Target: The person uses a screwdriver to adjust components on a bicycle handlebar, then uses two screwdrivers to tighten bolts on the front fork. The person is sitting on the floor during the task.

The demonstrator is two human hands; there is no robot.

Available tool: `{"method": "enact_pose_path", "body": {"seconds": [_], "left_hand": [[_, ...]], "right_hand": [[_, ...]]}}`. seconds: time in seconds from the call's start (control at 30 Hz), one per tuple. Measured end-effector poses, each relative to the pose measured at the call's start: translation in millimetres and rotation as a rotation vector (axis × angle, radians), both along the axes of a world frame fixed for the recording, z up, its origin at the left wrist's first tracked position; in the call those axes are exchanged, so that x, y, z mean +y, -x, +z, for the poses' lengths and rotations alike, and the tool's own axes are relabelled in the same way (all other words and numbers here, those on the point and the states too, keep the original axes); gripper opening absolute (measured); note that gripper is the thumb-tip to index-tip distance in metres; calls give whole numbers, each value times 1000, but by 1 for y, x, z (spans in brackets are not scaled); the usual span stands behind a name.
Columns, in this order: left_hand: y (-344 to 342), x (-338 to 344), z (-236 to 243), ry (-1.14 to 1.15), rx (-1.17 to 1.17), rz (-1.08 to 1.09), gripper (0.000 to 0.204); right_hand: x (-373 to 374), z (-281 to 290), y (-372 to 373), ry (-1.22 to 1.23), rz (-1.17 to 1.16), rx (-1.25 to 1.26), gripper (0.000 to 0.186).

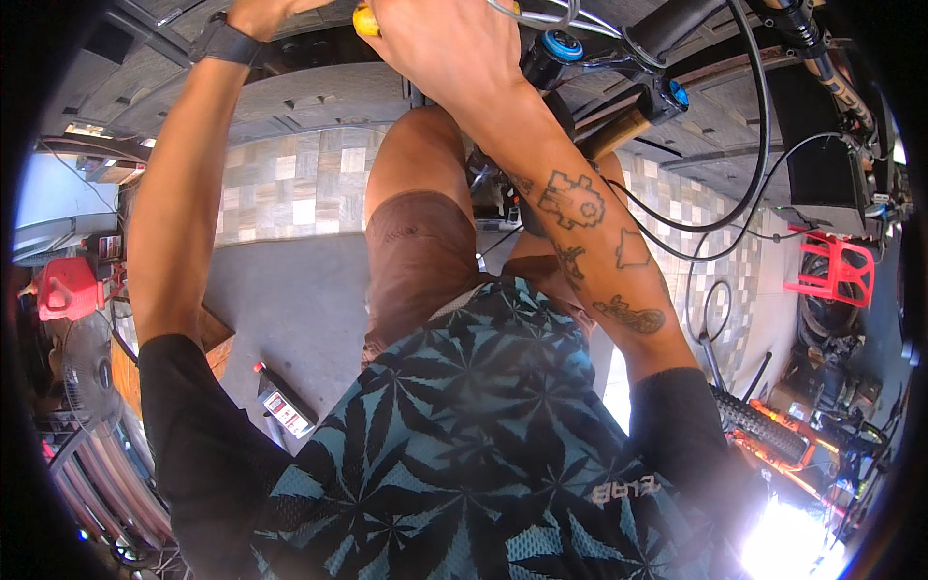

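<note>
My right hand is at the top edge of the view, its fingers curled round a yellow-handled tool. Only the rounded yellow end sticks out to the left of the hand; the rest is hidden. To its left, my left hand is cut off by the upper edge, with its fingers out of sight and a dark watch on the wrist. Close beside my right hand is a bicycle fork, with a blue-topped cap, a second blue cap and a bronze tube. Black cables loop off to the right.
A dark bottle with a white label lies on the grey floor to the left. Further left are a red jug and a fan. A red plastic stool and an orange bicycle are on the right.
</note>
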State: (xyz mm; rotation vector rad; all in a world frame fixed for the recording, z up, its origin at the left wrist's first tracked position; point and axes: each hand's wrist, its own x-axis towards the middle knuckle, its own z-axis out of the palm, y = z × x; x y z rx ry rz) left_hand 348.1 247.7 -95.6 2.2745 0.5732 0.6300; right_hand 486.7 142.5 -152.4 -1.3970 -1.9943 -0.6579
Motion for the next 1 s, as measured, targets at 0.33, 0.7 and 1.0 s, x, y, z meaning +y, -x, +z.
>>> {"method": "enact_pose_path", "body": {"seconds": [0.33, 0.7, 1.0], "left_hand": [[-4, -1, 14, 29, 87, 16, 30], [-13, 22, -11, 264, -90, -46, 40], [-20, 41, -35, 248, -228, -151, 30]], "right_hand": [[-8, 10, -7, 17, 154, 100, 45], [10, 4, -1, 25, 4, 106, 36], [18, -4, -1, -97, -27, 92, 21]]}}
